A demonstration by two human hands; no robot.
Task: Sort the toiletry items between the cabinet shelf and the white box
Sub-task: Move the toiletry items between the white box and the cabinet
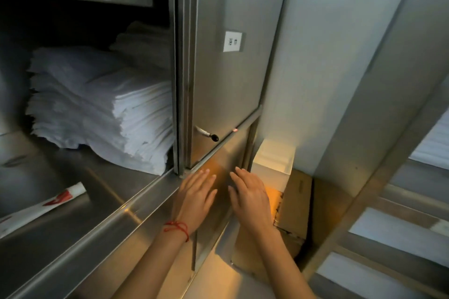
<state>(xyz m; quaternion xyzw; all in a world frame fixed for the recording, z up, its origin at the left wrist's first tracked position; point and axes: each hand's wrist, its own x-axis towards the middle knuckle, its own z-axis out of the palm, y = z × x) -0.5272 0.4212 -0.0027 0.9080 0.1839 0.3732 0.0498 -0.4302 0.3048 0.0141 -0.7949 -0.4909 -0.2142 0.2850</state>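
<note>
a: where does the one view sit?
b: on the person's head, close up against a steel cabinet (230,19), looking forward and down along both forearms.
a: how near?
b: near enough that the left hand (195,195) and right hand (250,198) fill the lower middle, with the cabinet shelf (80,201) running off to the lower left.
a: which way does it face?
b: slightly leftward into the open compartment, tilted, so the verticals lean. the wide lens bends the edges.
a: and to the right?
b: the white box (269,172) lies just past the right hand, low beside the cabinet.
a: any second view?
b: none, so no part of the scene is shared.
</note>
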